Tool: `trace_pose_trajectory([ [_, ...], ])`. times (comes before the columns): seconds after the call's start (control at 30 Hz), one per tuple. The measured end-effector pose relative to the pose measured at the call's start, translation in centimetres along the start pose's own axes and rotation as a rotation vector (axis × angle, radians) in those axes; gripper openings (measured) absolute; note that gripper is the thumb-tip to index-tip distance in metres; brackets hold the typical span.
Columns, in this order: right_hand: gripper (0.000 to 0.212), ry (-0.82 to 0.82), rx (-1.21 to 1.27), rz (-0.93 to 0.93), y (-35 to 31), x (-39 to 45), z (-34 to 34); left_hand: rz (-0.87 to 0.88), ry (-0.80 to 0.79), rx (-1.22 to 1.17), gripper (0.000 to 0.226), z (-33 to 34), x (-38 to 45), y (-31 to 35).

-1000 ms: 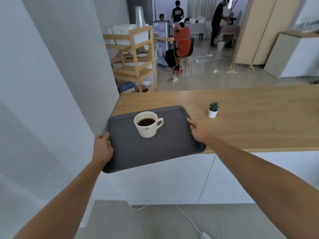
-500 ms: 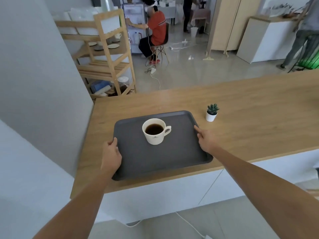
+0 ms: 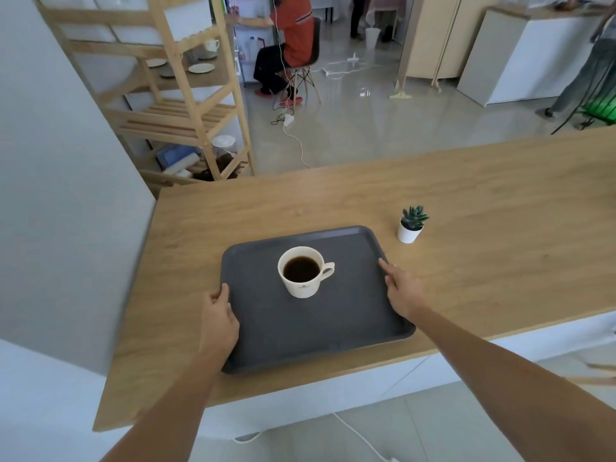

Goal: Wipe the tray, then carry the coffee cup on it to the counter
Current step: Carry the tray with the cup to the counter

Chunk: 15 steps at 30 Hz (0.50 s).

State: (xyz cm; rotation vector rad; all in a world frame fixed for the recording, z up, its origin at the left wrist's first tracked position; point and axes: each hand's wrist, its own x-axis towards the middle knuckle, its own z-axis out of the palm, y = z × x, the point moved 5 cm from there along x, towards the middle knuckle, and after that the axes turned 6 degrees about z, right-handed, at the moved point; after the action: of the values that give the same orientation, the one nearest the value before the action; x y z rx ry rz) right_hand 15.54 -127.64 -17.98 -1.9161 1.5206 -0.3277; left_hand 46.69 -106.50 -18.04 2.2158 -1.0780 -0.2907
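Both grips hold the tray [image 3: 310, 331] — left hand [image 3: 218, 320] and right hand [image 3: 401, 290] on its side rims. A second ago it overhung the edge; now it seems fully down on the worktop [image 3: 483, 235], coffee cup [image 3: 303, 273] upright mid-tray — delivery nearly done.

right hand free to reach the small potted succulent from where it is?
Probably yes: the right hand sits on the grey tray's right edge, with only bare wooden counter between it and the white-potted succulent.
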Motion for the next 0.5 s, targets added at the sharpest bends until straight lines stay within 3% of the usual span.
trace_pose_trajectory([
  [0.5, 0.048, 0.043, -0.066, 0.005, 0.1, -0.4, 0.7, 0.008, 0.035, -0.029, 0.048, 1.6, 0.2, -1.3],
])
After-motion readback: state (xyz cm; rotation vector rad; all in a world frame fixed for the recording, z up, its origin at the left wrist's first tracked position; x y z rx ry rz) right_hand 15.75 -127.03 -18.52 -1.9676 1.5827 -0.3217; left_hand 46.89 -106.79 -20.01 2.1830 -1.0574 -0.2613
